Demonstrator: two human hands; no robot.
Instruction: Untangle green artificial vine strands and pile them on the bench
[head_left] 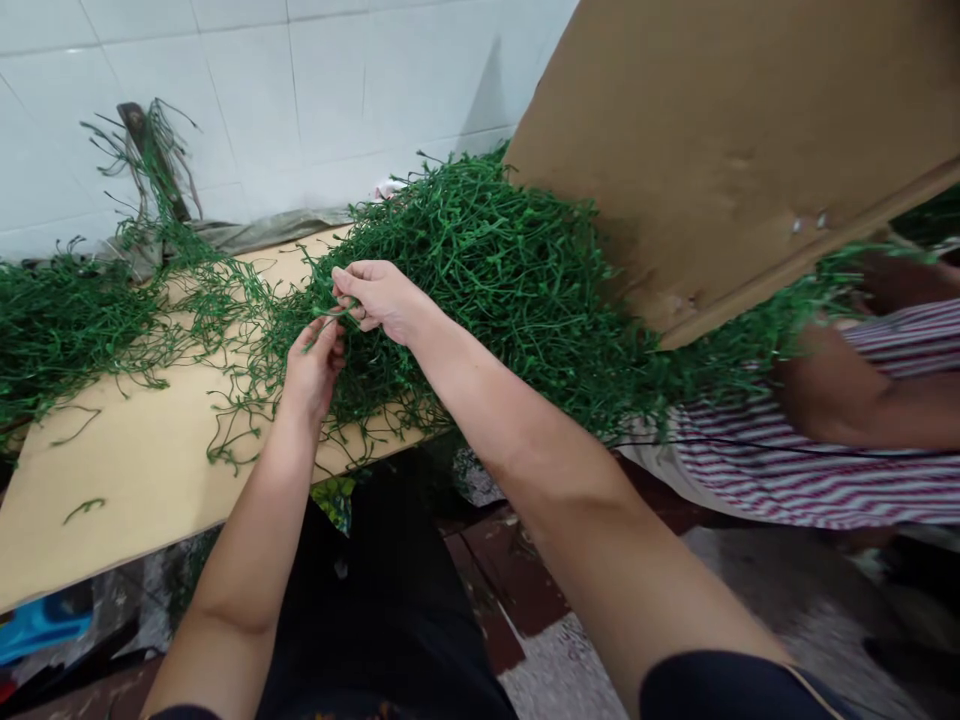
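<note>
My left hand (318, 362) and my right hand (375, 298) meet at the left side of a large heap of thin green stems (480, 270). The stems look like artificial plant pieces with small knobbed tips. Both hands are closed, with fingers pinched around a green stem (330, 316) that runs between them. My right hand sits slightly higher and to the right of my left. Loose stems (244, 400) trail over the board just left of my hands.
A tan board (135, 470) covers the work surface, with another stem pile (67, 320) at far left. A cardboard sheet (735, 150) leans over the heap at right. Beyond it sits a person in a striped garment (780, 465). A white tiled wall (225, 90) stands behind.
</note>
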